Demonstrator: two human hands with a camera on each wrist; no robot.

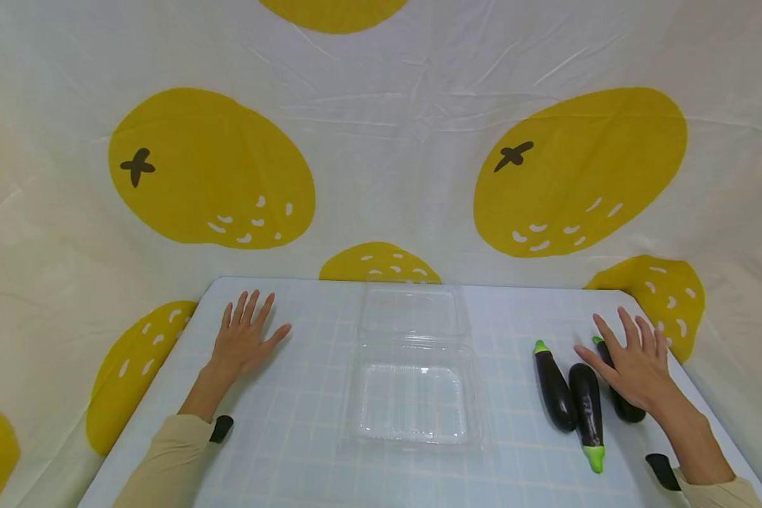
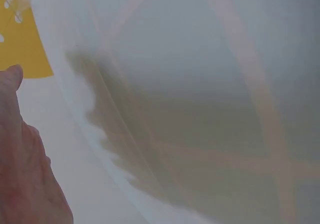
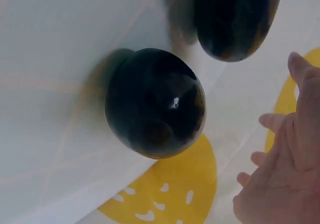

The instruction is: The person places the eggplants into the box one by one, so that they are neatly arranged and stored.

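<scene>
My left hand [image 1: 243, 343] is spread over the left side of the table, fingers straight, holding nothing. On the right, my right hand [image 1: 638, 363] hovers with spread fingers and overlaps the rightmost eggplant [image 1: 624, 406] in the head view, hiding its middle. Two more dark eggplants lie just left of it: one with its green cap pointing away [image 1: 554, 388], the other with its cap toward me [image 1: 587, 406]. In the right wrist view the rounded end of an eggplant [image 3: 155, 104] shows apart from the right hand [image 3: 285, 144]. A clear plastic clamshell box [image 1: 414, 443] stands mid-table, lid folded back.
The table [image 1: 279, 451] wears a pale checked cover. Its far edge meets a white cloth backdrop [image 1: 394, 176] printed with large yellow fruit shapes. The box's raised lid [image 1: 413, 310] reaches to that far edge. Black straps sit at both wrists.
</scene>
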